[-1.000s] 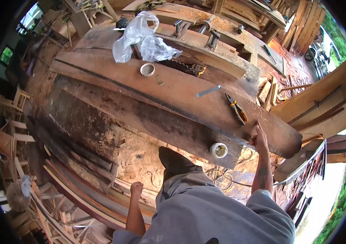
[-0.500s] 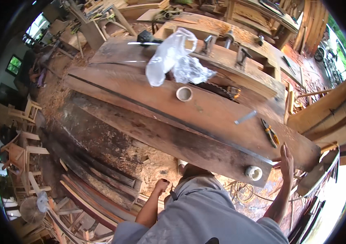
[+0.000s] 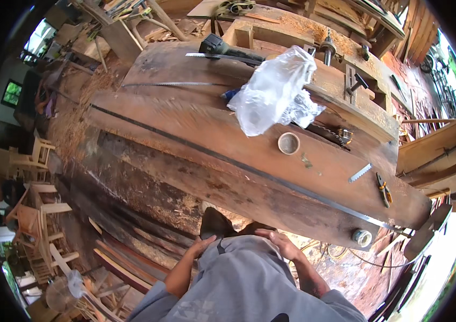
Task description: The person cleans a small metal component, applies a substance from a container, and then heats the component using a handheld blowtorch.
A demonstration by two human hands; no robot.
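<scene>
The long metal strip (image 3: 346, 207) lies along the near edge of the brown wooden counter (image 3: 195, 121), running from the far left to the right end, where its tip sticks out close to a narrow board. I have neither hand on it. My right hand (image 3: 282, 242) lies at the front of my body, fingers stretched out and close together, with nothing seen in it. My left hand (image 3: 201, 246) is near my hip, fingers bent a little; I cannot tell whether they pinch anything. The two hands are apart, with my lap between them.

Below the strip runs a darker board (image 3: 185, 169), and on its right end, just beside the strip, stands a small white jar (image 3: 362, 236). Above the strip on the counter I have the pliers (image 3: 384, 191) with black and yellow handles, then a short toothed blade (image 3: 360, 173) just to their left. Further left sits a round open tub (image 3: 289, 143), with a crumpled clear plastic bag (image 3: 276, 91) just beyond it. A dark power tool (image 3: 214, 46) lies past the bag, to its left.

At the back, a metal clamp (image 3: 328, 50) stands on a wooden frame sprinkled with shavings. To my far left are some wooden chairs (image 3: 40, 150), and a round fan (image 3: 60, 295) stands nearer me. A thin cord (image 3: 367, 263) trails over the floor to my right.
</scene>
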